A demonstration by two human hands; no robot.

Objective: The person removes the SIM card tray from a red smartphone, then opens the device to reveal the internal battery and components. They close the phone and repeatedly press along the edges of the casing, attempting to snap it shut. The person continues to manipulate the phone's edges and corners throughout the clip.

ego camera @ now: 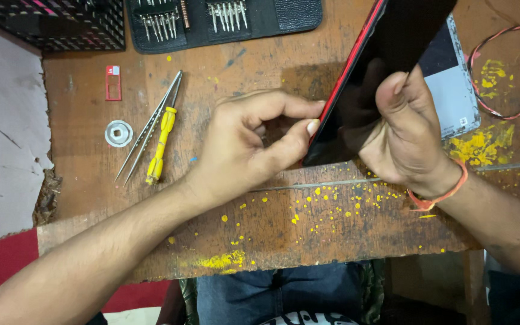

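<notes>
Both hands grip a tilted phone (386, 72) — glossy black, red-edged: left hand (248, 144) pinching its edge, right hand (407, 135) clasping it.

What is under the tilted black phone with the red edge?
A grey flat device lies on the wooden table beneath the phone, its right part showing; the rest is covered.

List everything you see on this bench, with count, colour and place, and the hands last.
phone: one, black with red edge, tilted, held in both hands
panel: one, grey, flat behind the phone
tweezers: one, silver, left of centre
screwdriver: one, yellow, beside the tweezers
washer: one, silver, far left
tray: one, red, above the washer
bit case: one, black, top edge
basket: one, black, top left
wire: one, red and black, right
table: one, brown, yellow-spattered
left hand: thumbnail at red edge
right hand: grips phone
</notes>
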